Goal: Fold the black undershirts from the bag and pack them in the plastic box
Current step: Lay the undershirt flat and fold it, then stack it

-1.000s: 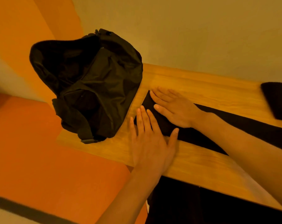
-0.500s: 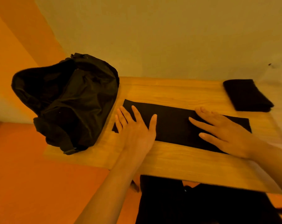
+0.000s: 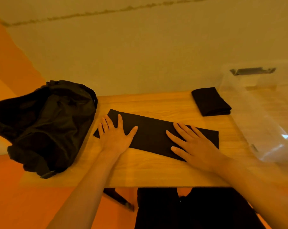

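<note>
Wood, pale and warm-lit, makes the table (image 3: 156,169), which stands against a plain cream wall (image 3: 140,55) above an orange floor (image 3: 24,204). A black undershirt (image 3: 149,131) lies flat mid-table, folded into a long strip. Its long axis runs left to right, the right end slightly nearer the person. The left hand (image 3: 115,138), fingers spread, presses its left end near the black bag (image 3: 49,126). The right hand (image 3: 197,146), also spread flat, presses its right end. A folded undershirt (image 3: 211,101) lies just beside the clear plastic box (image 3: 263,113).

Single wide-angle head-worn view, facing forward and down, close above the wooden table (image 3: 156,171), wall (image 3: 140,55) beyond
</note>
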### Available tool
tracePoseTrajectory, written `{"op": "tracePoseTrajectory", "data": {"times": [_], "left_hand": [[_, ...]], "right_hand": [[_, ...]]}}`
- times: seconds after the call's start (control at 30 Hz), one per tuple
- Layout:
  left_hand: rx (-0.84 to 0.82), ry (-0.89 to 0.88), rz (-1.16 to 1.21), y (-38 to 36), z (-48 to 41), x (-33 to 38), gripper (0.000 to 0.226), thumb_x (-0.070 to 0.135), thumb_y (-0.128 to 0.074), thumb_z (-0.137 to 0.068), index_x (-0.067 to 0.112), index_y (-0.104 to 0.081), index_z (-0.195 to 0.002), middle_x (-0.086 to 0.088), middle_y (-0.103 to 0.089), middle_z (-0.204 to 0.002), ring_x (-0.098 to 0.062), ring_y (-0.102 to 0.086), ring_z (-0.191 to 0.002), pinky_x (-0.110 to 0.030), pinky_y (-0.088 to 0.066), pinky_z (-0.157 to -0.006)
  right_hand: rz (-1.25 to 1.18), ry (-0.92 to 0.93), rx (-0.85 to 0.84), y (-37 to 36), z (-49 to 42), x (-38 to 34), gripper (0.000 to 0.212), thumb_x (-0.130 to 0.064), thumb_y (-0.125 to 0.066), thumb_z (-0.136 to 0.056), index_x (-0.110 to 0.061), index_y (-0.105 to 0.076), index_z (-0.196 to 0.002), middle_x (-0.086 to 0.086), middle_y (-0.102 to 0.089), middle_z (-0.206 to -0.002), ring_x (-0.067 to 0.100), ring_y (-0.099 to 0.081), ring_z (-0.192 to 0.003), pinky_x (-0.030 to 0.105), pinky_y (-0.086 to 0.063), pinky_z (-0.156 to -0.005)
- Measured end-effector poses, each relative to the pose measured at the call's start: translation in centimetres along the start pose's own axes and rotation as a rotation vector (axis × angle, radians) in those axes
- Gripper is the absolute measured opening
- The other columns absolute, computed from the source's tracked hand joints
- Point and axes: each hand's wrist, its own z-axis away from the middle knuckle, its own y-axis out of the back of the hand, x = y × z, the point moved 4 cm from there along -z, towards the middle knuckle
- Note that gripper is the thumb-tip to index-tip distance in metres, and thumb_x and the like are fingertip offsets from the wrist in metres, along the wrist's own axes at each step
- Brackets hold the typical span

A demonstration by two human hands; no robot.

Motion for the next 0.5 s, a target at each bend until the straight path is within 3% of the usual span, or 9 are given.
{"op": "tracePoseTrajectory", "data": {"times": [0.17, 0.3, 0.4, 0.5], "left_hand": [[-0.008, -0.054, -0.046, 1.0, -0.8, 1.6, 0.096, 0.081, 0.003, -0.085, 0.023, 0.007, -0.162, -0.027, 0.009, -0.165, -0.04, 0.014, -0.154, -0.052, 0.008, -0.124], [0.074, -0.015, 0.021, 1.9, -0.2, 3.9, 0.094, 0.075, 0.001, -0.091, 0.015, 0.002, -0.162, -0.028, 0.009, -0.165, -0.04, 0.013, -0.154, -0.052, 0.009, -0.125], [-0.018, 0.061, 0.085, 0.7, -0.3, 4.9, 0.092, 0.079, -0.006, -0.092, 0.021, 0.009, -0.162, -0.028, 0.017, -0.164, -0.044, 0.019, -0.151, -0.055, 0.012, -0.122], [-0.038, 0.114, 0.082, -0.3, -0.9, 5.0, 0.095, 0.085, -0.008, -0.088, 0.028, 0.013, -0.16, -0.028, 0.018, -0.163, -0.047, 0.02, -0.15, -0.06, 0.013, -0.121]], "right_hand": [[0.023, -0.06, -0.045, -0.3, 0.8, -1.2, 0.075, -0.074, 0.007, -0.085, -0.043, 0.025, -0.151, -0.001, 0.031, -0.162, 0.017, 0.032, -0.147, 0.043, 0.013, -0.123], [0.019, 0.092, -0.039, 1.3, 1.5, 0.4, 0.071, -0.072, -0.005, -0.094, -0.043, 0.025, -0.151, -0.006, 0.032, -0.161, 0.01, 0.035, -0.146, 0.029, 0.021, -0.117], [0.021, 0.189, -0.037, 1.0, 2.3, 1.9, 0.064, -0.07, -0.011, -0.099, -0.049, 0.018, -0.152, -0.011, 0.029, -0.162, 0.005, 0.035, -0.145, 0.032, 0.017, -0.122], [0.035, 0.193, -0.024, 0.3, 2.6, 2.4, 0.06, -0.073, -0.006, -0.098, -0.054, 0.015, -0.151, -0.011, 0.026, -0.164, 0.004, 0.033, -0.146, 0.035, 0.016, -0.122]]}}
